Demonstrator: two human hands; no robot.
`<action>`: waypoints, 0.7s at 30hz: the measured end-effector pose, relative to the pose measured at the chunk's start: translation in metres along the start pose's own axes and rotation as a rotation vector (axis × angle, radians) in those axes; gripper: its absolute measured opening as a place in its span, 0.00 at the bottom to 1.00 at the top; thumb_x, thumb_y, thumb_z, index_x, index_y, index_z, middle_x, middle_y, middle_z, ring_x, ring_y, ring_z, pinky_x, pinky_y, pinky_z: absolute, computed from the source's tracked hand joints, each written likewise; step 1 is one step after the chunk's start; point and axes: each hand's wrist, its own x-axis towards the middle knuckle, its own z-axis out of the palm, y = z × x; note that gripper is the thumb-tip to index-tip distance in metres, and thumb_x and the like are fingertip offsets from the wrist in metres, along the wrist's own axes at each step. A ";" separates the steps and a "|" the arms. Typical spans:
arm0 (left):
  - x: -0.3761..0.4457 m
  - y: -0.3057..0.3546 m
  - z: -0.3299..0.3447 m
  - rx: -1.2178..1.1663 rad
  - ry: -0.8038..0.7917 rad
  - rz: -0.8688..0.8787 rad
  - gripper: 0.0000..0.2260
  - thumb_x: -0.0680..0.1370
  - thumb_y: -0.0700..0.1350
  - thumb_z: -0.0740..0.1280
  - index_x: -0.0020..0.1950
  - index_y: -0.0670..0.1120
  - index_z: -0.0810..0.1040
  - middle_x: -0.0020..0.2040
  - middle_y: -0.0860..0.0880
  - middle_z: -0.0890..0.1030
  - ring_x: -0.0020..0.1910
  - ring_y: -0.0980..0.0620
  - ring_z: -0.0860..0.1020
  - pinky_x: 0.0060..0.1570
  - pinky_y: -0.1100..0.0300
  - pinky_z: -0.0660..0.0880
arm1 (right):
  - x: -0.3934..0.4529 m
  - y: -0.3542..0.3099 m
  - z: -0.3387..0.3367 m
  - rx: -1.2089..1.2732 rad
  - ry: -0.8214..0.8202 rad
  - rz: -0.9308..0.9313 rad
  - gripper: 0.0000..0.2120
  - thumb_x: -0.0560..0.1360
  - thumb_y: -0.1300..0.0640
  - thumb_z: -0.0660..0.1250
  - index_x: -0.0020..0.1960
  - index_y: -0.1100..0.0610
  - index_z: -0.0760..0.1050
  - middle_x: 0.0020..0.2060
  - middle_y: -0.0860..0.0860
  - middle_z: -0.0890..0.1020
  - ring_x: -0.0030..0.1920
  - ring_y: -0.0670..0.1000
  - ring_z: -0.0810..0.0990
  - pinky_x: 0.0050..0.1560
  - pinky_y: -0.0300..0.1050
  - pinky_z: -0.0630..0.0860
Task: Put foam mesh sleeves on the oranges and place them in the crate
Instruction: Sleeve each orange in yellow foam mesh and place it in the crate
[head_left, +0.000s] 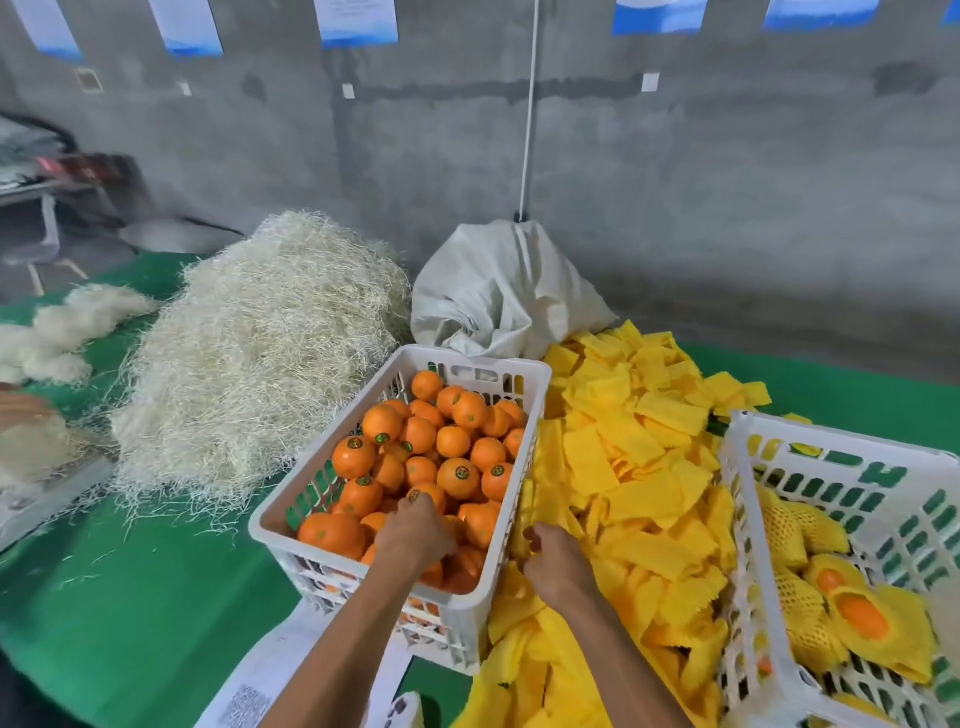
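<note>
Left hand (415, 530) reaches among oranges (457, 475); right hand (553, 564) on sleeves (639, 467).

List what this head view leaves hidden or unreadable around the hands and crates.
- Left hand fingers: curled down among the oranges; its own back hides any grip.
- Right hand fingers: buried in the yellow sleeves.
- Right crate: cut off by the frame's right and bottom edges.
- Orange stickers: too small to read.
- Wall posters: cropped at top.
</note>
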 end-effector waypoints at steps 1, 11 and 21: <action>0.004 -0.002 0.003 0.053 -0.019 0.008 0.30 0.77 0.55 0.72 0.73 0.43 0.67 0.70 0.40 0.71 0.67 0.37 0.74 0.61 0.45 0.76 | 0.001 0.003 0.003 0.000 -0.012 0.008 0.24 0.80 0.57 0.69 0.74 0.58 0.70 0.70 0.54 0.74 0.69 0.57 0.74 0.64 0.53 0.76; 0.017 -0.007 0.010 0.174 0.024 0.055 0.25 0.79 0.56 0.68 0.73 0.49 0.68 0.61 0.46 0.79 0.58 0.43 0.80 0.46 0.53 0.77 | -0.012 0.008 -0.012 -0.114 0.026 0.036 0.11 0.78 0.46 0.70 0.50 0.53 0.73 0.45 0.51 0.73 0.45 0.55 0.74 0.41 0.48 0.71; -0.008 0.022 0.020 -0.353 0.403 0.185 0.32 0.75 0.63 0.72 0.74 0.50 0.67 0.64 0.45 0.74 0.54 0.42 0.79 0.43 0.50 0.77 | -0.023 0.011 -0.019 0.247 0.004 0.010 0.12 0.78 0.62 0.70 0.60 0.59 0.79 0.49 0.53 0.81 0.49 0.51 0.79 0.48 0.43 0.74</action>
